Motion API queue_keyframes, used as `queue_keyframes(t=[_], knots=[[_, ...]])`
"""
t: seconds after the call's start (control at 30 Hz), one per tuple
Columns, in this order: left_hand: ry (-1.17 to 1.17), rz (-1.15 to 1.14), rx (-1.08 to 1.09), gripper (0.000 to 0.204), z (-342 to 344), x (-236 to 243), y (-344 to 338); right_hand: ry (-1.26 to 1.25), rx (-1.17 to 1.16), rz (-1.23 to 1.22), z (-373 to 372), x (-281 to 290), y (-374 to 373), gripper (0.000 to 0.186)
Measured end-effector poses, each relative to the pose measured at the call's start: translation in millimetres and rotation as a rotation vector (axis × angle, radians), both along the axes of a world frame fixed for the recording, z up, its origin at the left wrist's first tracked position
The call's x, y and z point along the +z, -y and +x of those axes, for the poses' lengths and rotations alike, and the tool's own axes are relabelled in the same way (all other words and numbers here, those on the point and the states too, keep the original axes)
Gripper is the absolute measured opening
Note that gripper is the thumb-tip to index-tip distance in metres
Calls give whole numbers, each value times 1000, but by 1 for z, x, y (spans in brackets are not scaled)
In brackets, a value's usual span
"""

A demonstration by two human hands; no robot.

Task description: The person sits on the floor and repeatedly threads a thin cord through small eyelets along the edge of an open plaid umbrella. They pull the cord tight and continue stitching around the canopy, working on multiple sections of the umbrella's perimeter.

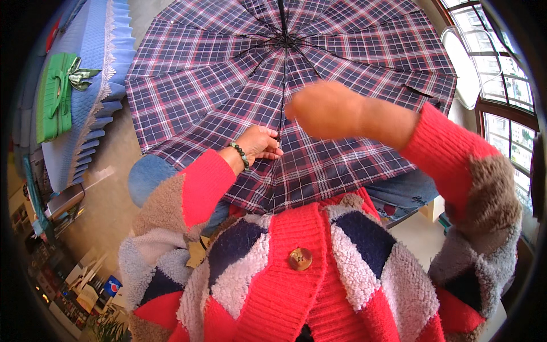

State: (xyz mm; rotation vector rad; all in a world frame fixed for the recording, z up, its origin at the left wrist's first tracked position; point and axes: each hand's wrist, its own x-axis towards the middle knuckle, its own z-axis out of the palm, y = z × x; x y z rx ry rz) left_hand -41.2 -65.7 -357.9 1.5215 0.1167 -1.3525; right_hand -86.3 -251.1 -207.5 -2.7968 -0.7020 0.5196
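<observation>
**My left hand (259,142) pinches a rib (284,85) of the plaid umbrella (199,97)**

My left thumb and fingertips are together on the dark rib, toward the near edge of the fabric. A bracelet (241,157) of dark round beads circles that wrist. My right hand (325,108) is blurred, its fingers curled, just to the right of the same rib and farther up; I cannot tell whether it grips anything or touches the rib.

The umbrella is spread in front of me, its inside toward me, the navy, red and white checks fanning out from the black shaft (283,20) at the top. Its near edge reaches over my jeans (151,179) and close to my cardigan (296,228), which is red with navy, grey and brown patches and a brown button (300,259).

Farther out on my left, a green case (57,97) with a patterned bow (82,78) sits on a blue quilted cover (91,43) edged in lace. On my right are dark-framed windows (501,74).
</observation>
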Motion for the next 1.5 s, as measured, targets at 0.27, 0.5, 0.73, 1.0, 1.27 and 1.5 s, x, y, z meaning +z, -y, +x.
queue_keyframes(t=[0.27,0.5,0.73,1.0,1.27,1.5], knots=[[76,28,118,42,-14,14,9,-141,-606,430,-13,-127,-19,14],[128,69,143,43,-22,17,17,-457,-1019,762,-41,-157,-8,23],[68,64,99,35,-20,14,23,-162,-622,397,-60,-135,-10,37],[1,147,71,21,-11,10,32,-134,-722,520,-62,-153,-2,16],[30,154,68,18,-13,9,37,-149,-843,535,-46,-177,-9,15],[46,146,63,20,-12,10,34,-210,-920,666,-35,-189,-9,14]])
